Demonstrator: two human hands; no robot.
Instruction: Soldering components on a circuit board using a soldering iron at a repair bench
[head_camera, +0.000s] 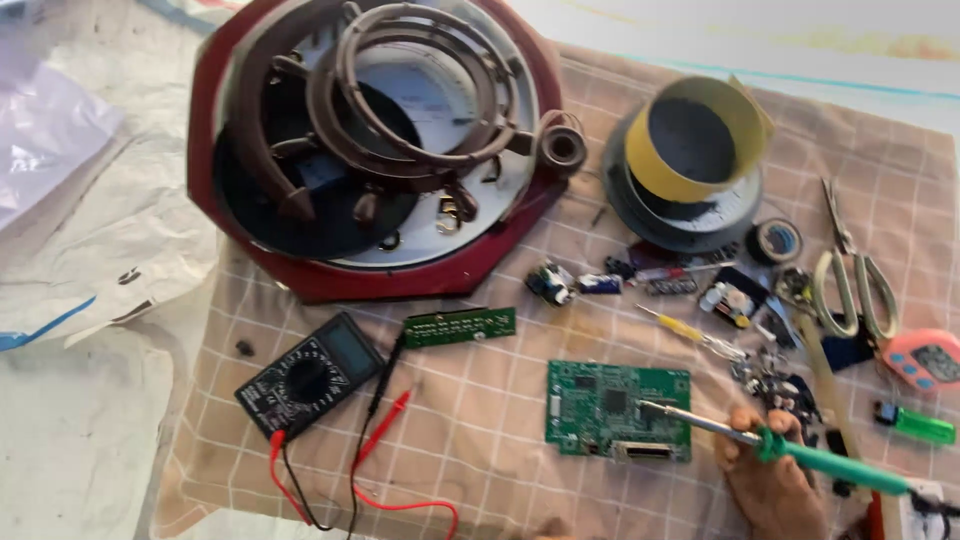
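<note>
green-handled soldering iron, gripped in right hand, tip touching green rectangular circuit board: soldering seems underway; next calls for steady contact; left hand unseen

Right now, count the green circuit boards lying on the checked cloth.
2. A large green rectangular circuit board lies under the soldering iron's tip; a narrow green strip board lies beside the black multimeter. Smaller ones may hide among the parts at right.

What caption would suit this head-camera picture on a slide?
A right hand holds a green-handled soldering iron to a green circuit board on a checked cloth, a black multimeter nearby.
</note>
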